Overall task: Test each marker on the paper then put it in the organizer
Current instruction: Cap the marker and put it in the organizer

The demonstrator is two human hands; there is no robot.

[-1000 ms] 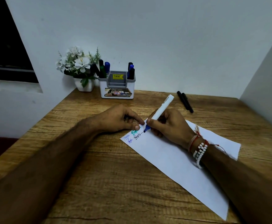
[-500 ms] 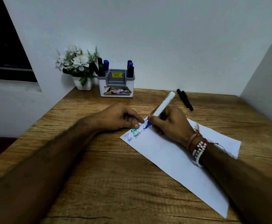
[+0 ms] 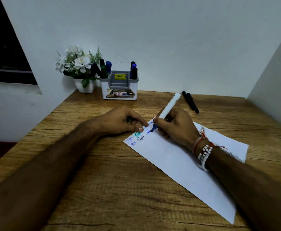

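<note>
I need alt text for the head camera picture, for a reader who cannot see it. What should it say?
A right hand writes with a white marker, blue tip on a paper sheet, while the left hand pins the sheet's corner to a wooden table. Behind stand an organizer holding markers, a flower pot, and two black markers lying loose.

Seven markers [image 3: 169, 105], one paper [image 3: 178, 164], one organizer [image 3: 119, 95], one flowerpot [image 3: 85, 86].

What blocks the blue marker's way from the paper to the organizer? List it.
Nothing visible does. The right hand holds the blue marker with its tip on the paper; bare table lies between it and the organizer. The left hand rests beside that line, and the black markers lie off to the right.
</note>
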